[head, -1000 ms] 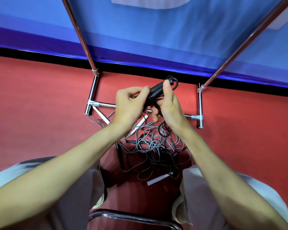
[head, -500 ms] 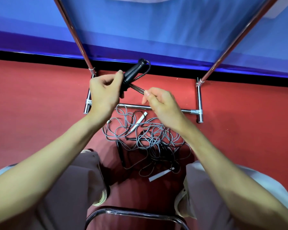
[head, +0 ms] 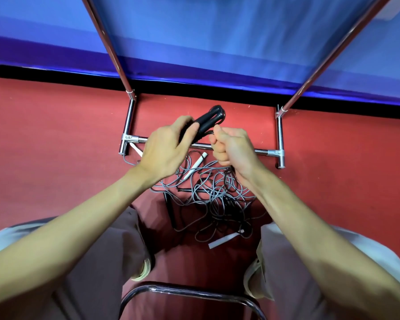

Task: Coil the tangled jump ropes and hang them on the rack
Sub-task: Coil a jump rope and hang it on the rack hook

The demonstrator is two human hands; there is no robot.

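My left hand grips the black handles of a jump rope, which point up and to the right with a loop of cord at their tip. My right hand is fisted just right of them and holds the black cord that runs off the handles. Below both hands, a tangled pile of grey and black ropes lies on the red floor, with white handles and a black handle in it. The chrome rack stands behind the pile.
The rack's two uprights rise toward me in front of a blue wall. Its base crossbar lies on the floor behind my hands. A chrome chair edge shows between my knees at the bottom.
My hands came back together after being spread apart. The right hand closed into a fist around the cord next to the handles. The handles dropped lower.
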